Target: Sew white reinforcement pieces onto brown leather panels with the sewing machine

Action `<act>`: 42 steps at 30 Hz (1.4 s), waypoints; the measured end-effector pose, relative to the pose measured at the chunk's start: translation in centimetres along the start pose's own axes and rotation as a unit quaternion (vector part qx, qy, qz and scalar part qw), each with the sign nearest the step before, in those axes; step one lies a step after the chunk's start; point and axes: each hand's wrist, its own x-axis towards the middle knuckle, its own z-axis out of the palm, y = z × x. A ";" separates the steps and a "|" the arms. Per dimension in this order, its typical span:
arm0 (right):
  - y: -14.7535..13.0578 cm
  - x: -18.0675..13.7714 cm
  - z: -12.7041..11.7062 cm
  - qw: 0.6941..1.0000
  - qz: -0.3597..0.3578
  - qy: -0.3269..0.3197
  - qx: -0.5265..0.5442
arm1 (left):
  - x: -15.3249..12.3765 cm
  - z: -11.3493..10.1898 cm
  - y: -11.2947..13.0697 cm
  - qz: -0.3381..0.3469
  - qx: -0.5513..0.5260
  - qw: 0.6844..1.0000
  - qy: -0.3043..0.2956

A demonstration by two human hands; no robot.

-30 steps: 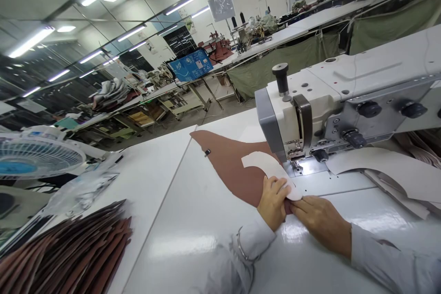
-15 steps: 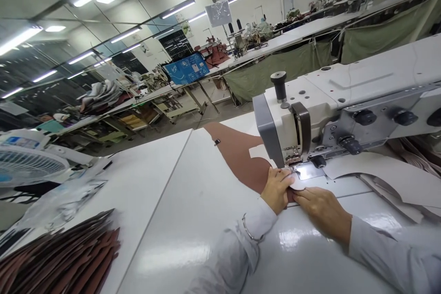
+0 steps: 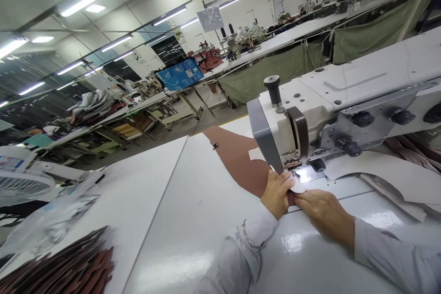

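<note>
**Left hand (image 3: 277,194) and right hand (image 3: 325,213) pressing brown leather (image 3: 239,161) at the sewing machine (image 3: 285,119)**

The left hand is gripping near the center of the frame, its fingers curled and closed over a pale piece (image 3: 298,185) and pinching it against the brown leather. The right hand is lying almost flat just beside it, its fingers closed together and touching the pale piece's edge; whether they are pinching it, I cannot tell. The pale piece is lying on the brown leather, just in front of the presser foot (image 3: 292,161), and the leather is spreading back across the white table (image 3: 155,193) toward the upper left. The machine is standing at the right of the frame, with a lit needle plate (image 3: 306,173) shining beside the hands. A long pale strip (image 3: 382,174) is lying past the machine at the right. A stack of brown cut pieces (image 3: 69,271) is sitting at the lower left, with a plastic bag (image 3: 51,220) and a fan (image 3: 24,186) above it. Green cloth (image 3: 272,73) is hanging under the far tables.
</note>
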 end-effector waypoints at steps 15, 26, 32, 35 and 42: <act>-0.2 0.0 0.1 1.000 0.000 -0.015 -0.006 | -0.1 0.0 0.1 0.011 0.011 1.000 0.004; -2.6 -0.9 0.7 0.996 -0.017 0.046 -0.073 | 0.8 -0.5 -0.2 0.135 0.063 0.988 -0.025; -3.7 -1.9 1.3 0.996 -0.027 0.034 -0.075 | 0.8 -0.2 0.1 0.128 0.089 0.988 -0.006; -3.5 -1.9 1.5 0.997 -0.026 0.037 -0.059 | 0.7 -0.2 0.1 0.125 0.081 0.989 -0.021; -3.5 -1.9 1.3 0.999 -0.026 0.015 -0.036 | 0.9 -0.3 0.6 0.116 0.049 0.992 -0.012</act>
